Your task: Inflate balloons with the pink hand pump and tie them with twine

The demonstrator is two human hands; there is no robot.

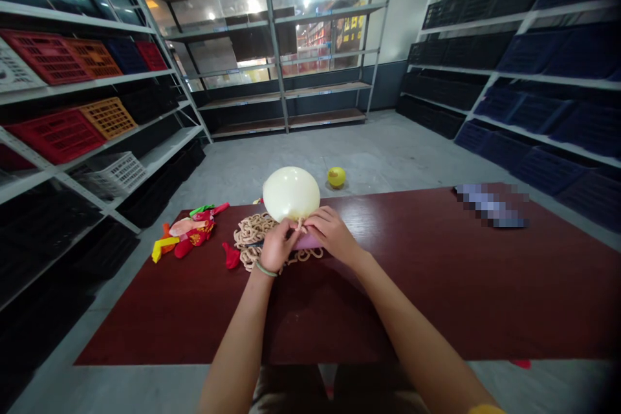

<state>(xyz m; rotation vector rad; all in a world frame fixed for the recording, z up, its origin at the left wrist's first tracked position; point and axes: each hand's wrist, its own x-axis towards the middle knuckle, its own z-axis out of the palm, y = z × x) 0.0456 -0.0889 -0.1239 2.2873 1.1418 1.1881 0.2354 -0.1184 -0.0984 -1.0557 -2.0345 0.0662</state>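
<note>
An inflated pale cream balloon [291, 193] stands just beyond my fingertips, its neck end toward me. My left hand [278, 247] pinches at the neck from the left, fingers closed. From the right, my right hand [336, 236] is closed at the same spot, where a short beige loop shows between the fingers. The exact grip of each is partly hidden. Beneath the hands lies a smooth purple object [309, 241], mostly covered. A heap of beige cord-like loops [252, 233] spreads left of and under my left hand. A limp red balloon [231, 256] lies beside the heap.
Several limp coloured balloons [191, 233] lie at the left of the dark red table [427, 284]. A blurred-out flat item [492, 206] rests at the far right. A yellow balloon [336, 176] is on the floor beyond. Shelves with crates [53, 132] stand around.
</note>
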